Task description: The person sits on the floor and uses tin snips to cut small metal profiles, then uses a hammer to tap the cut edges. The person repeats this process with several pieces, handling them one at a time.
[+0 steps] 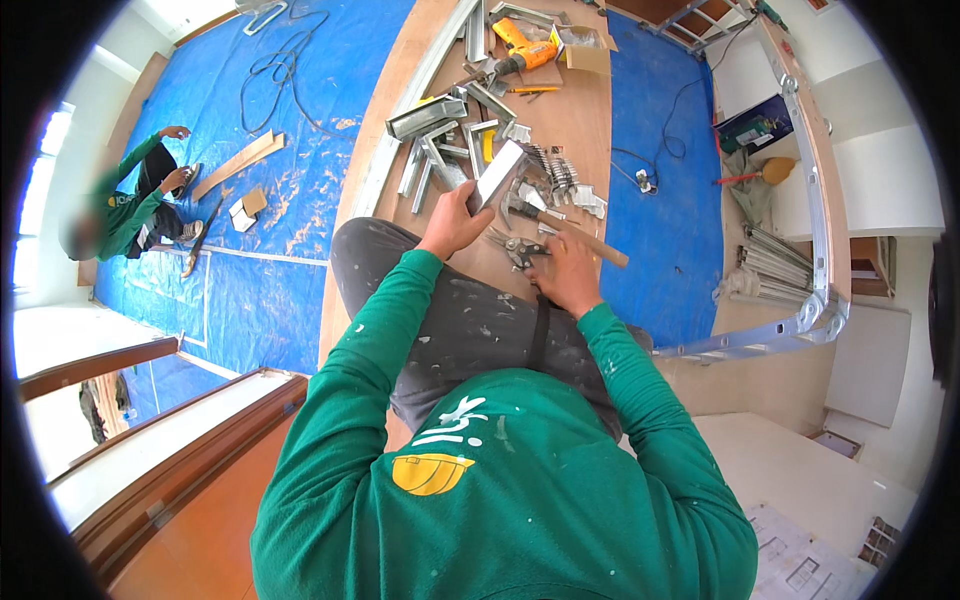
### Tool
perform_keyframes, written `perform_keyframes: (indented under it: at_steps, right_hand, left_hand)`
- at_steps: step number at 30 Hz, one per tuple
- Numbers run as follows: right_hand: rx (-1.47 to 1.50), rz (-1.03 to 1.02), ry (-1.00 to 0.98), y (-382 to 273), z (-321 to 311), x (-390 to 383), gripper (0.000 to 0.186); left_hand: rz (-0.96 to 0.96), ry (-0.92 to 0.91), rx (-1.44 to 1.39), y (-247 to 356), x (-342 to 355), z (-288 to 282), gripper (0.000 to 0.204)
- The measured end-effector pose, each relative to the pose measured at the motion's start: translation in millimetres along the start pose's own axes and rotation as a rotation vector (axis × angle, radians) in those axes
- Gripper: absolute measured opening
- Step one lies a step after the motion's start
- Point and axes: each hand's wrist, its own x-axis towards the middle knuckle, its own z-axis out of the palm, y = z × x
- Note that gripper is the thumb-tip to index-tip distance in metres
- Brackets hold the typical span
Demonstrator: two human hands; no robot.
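Observation:
My left hand (455, 222) is closed around the lower end of a short, shiny metal channel piece (497, 172), which tilts up and to the right. My right hand (568, 272) has its fingers closed on a pair of dark-handled pliers (516, 248), low over the wooden board between my knees. Just beyond that hand lies a hammer (585, 238), its wooden handle slanting toward the board's right edge. A row of small bent metal brackets (560, 172) sits beyond the hammer. Cut metal channel offcuts (428, 118) are heaped to the left of them.
An orange cordless drill (522, 46) and an open cardboard box (584, 50) rest farther up the board (572, 112). Blue sheeting (650, 225) covers the floor on both sides. A metal ladder (818, 240) stands right. Another person (128, 205) sits far left near wood strips (240, 163).

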Motion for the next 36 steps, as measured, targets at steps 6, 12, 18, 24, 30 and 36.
perform_keyframes:
  at_steps: [6,12,18,24,30,36]
  right_hand:
    - [-0.261,0.108,-0.061,-4.7,23.3,-25.0,0.089]
    - [-0.262,0.147,-0.27,8.5,16.8,-6.2,0.082]
    - [-0.215,0.074,-0.186,16.8,15.7,-5.9,0.071]
    - [-0.115,-0.019,-0.093,16.2,13.4,-11.3,0.074]
    - [0.346,-0.023,0.147,14.4,8.3,-19.7,0.074]
    - [0.49,-0.102,0.372,-10.1,-18.3,10.9,0.077]
  left_hand:
    - [0.018,0.082,-0.056,0.8,2.2,3.9,0.039]
    - [0.016,0.079,-0.071,-2.5,1.3,3.5,0.036]
    - [-0.024,-0.019,-0.121,-5.2,3.3,-0.6,0.039]
    - [0.024,0.056,-0.147,-25.0,5.4,12.0,0.041]
    - [-0.036,0.132,0.015,-14.7,8.1,5.0,0.04]
    - [-0.008,0.096,0.065,-11.0,4.1,6.4,0.044]
